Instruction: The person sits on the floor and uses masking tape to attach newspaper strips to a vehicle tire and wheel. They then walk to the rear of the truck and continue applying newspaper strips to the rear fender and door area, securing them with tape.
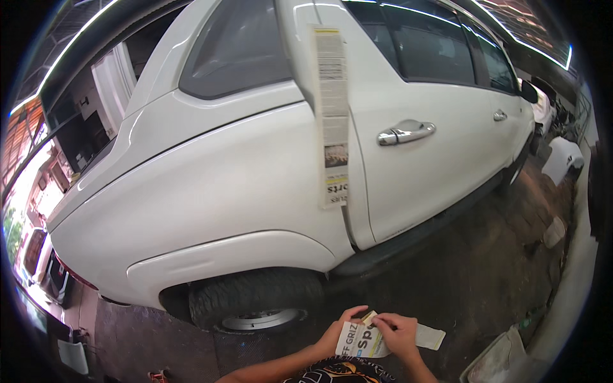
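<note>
My left hand [341, 325] and my right hand [397, 333] are together low in the view, both gripping a strip of newspaper [365, 343]. A small tan piece, likely masking tape [368, 316], sits between the fingertips at the paper's top edge. Directly ahead stands a white car [255, 172] seen from its side. A long narrow strip of newspaper [333, 115] hangs down the car's body along the rear edge of the back door, beside the chrome door handle [406, 132].
The rear tyre [255, 300] is just in front of my hands. The ground [485, 268] is dark and dirty. A white detached body panel [562, 159] lies at the right. Another vehicle [38, 262] shows at the far left. A pale board [504, 357] lies bottom right.
</note>
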Tool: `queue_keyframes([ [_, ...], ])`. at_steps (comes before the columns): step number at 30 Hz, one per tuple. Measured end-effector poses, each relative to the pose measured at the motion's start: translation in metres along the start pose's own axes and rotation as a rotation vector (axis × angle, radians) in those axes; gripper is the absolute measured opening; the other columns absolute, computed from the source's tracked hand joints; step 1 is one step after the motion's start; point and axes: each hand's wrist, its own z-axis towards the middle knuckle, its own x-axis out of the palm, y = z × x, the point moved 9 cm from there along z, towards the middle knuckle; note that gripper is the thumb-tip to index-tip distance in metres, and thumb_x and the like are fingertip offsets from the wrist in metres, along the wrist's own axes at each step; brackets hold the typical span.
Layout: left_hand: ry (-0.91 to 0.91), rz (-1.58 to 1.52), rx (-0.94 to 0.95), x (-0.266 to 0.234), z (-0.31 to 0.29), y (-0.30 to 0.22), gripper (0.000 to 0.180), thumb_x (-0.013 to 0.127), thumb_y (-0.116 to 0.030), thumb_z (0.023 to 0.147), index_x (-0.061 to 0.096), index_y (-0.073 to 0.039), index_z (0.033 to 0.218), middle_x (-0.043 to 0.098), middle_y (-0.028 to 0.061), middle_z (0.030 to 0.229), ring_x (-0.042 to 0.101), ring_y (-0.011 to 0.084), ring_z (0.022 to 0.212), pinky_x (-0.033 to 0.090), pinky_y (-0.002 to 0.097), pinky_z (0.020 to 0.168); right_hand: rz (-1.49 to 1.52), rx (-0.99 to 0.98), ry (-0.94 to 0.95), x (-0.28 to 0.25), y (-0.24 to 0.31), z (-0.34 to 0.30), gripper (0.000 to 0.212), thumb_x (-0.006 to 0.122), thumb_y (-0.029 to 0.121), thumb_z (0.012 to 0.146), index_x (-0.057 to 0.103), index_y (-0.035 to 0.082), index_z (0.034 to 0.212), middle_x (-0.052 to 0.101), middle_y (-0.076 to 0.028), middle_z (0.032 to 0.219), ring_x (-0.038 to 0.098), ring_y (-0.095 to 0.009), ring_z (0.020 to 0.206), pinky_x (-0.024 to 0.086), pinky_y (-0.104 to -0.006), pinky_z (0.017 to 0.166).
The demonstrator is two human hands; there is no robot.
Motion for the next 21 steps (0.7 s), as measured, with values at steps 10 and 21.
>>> queue_keyframes([
  [10, -0.383, 0.585, 0.305, -0.104, -0.003, 0.015, 0.032, 0.063, -0.026, 0.095, 0.064, -0.014, 0.125, 0.073, 0.014, 0.094, 0.073, 0.0316, 0.079, 0.057, 0.0384, 0.067, 0.155, -0.115, 0.086, 0.081, 0.006, 0.084, 0.011, 0.075, 0.007, 0.088, 0.075, -0.001, 0.096, 0.072, -0.004, 0.074, 0.057, -0.003, 0.061, 0.046, -0.0213, 0.055],
  [21, -0.709, -0.519, 0.132, -0.142, 0.048, -0.063, 0.043, 0.057, -0.002, 0.099, 0.039, 0.003, 0.137, 0.061, 0.0166, 0.117, 0.066, 0.024, 0.108, 0.057, 0.0321, 0.087, 0.7, 0.117, -0.126, 0.079, 0.001, 0.216, 0.018, 0.066, 0.013, 0.099, 0.066, -0.003, 0.106, 0.064, 0.003, 0.076, 0.051, 0.0, 0.065, 0.039, -0.018, 0.057],
])
